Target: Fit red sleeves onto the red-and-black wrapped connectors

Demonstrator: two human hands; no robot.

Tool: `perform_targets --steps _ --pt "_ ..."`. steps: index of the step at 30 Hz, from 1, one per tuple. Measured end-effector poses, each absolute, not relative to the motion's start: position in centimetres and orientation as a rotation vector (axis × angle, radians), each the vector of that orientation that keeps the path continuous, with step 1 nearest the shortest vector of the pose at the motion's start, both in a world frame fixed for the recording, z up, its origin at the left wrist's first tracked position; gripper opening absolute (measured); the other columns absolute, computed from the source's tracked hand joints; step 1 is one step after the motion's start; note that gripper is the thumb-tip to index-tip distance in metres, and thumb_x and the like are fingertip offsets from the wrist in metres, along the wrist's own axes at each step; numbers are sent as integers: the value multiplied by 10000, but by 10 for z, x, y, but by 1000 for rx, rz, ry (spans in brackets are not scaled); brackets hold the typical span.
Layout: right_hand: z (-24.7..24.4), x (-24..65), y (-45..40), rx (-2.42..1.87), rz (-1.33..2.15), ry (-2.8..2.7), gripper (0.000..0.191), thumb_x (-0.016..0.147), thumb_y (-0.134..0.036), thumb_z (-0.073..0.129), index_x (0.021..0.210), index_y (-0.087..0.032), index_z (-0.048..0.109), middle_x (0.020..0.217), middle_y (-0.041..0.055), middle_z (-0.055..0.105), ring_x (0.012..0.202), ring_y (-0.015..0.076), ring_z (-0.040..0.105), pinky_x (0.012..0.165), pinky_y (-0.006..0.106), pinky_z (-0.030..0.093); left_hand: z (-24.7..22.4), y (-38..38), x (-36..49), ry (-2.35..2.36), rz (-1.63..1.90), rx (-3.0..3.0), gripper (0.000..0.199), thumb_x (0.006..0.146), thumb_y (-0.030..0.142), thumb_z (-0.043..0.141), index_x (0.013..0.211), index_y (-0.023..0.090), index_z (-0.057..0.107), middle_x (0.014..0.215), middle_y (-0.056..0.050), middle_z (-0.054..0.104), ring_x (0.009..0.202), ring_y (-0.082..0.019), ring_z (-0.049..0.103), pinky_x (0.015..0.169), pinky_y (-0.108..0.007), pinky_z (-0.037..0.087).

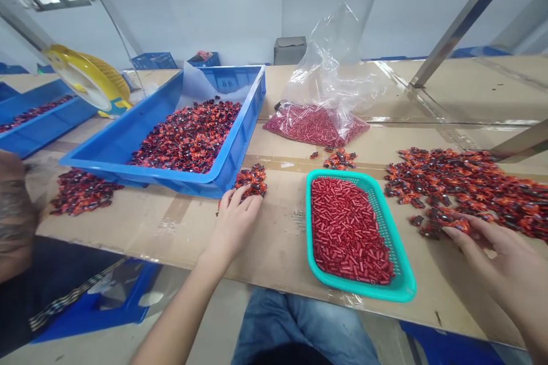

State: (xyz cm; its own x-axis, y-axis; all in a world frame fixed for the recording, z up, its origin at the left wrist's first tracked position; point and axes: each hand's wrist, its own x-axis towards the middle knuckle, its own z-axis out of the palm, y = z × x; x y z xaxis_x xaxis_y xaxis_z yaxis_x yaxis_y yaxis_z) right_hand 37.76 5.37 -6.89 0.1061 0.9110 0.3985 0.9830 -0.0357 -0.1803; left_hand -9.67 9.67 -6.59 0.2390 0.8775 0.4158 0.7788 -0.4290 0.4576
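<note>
My left hand (240, 211) rests on a small heap of orange-and-black plastic pieces (256, 178) beside the blue crate's near corner. Its fingers are slightly apart and curved over the heap; what lies under the palm is hidden. At the right, my right hand (492, 245) pinches an orange-and-black plastic piece (460, 224) between thumb and fingers, at the near edge of a large spread pile (458, 179) of such pieces. Between my hands stands a green basket (409, 288) filled with short red tubes (349, 228).
A large blue crate (250, 120) holds many orange-and-black pieces. Behind the basket sits a clear plastic bag (319, 122) of red tubes. A yellow fan (92, 77) stands at the left, and a person's arm (15, 211) shows there. A metal post (466, 23) rises at the right.
</note>
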Motion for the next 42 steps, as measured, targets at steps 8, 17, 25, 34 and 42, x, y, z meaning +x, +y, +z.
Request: perform_targets --steps 8,17,25,34,42 --pt "-78 391 64 -2129 -307 -1832 400 996 -461 512 1056 -144 748 813 227 724 786 383 684 661 478 469 -59 91 -92 1427 1241 2113 122 892 134 695 930 247 671 972 -71 760 1018 -276 725 965 -457 534" --pt "-47 281 53 -1300 -87 -2266 288 1094 -344 465 1208 -229 702 1092 109 777 1010 266 674 898 414 482 -25 43 -47 1162 1526 1657 300 868 94 778 1025 267 589 1026 -7 710 878 -156 773 832 -291 659" --pt "-53 238 65 -1376 -88 -2420 304 1063 -237 557 835 -216 757 803 54 757 847 236 626 752 386 321 -16 14 -32 1027 1553 1434 396 821 -26 792 1017 301 685 997 14 817 957 -167 792 871 -275 670" --pt "-27 233 48 -1245 93 -2229 185 1068 -248 566 1103 -212 744 1006 71 801 929 222 687 851 386 521 -14 6 -24 911 1531 1654 451 850 -71 733 1103 296 663 1058 -4 826 978 -196 783 901 -348 652" --pt "9 203 19 -930 580 -1883 117 986 -166 699 1087 -217 728 911 42 710 881 173 662 757 303 583 -5 13 -12 803 1523 1848 323 868 -34 743 934 226 562 1059 -34 830 937 -158 785 895 -287 632"
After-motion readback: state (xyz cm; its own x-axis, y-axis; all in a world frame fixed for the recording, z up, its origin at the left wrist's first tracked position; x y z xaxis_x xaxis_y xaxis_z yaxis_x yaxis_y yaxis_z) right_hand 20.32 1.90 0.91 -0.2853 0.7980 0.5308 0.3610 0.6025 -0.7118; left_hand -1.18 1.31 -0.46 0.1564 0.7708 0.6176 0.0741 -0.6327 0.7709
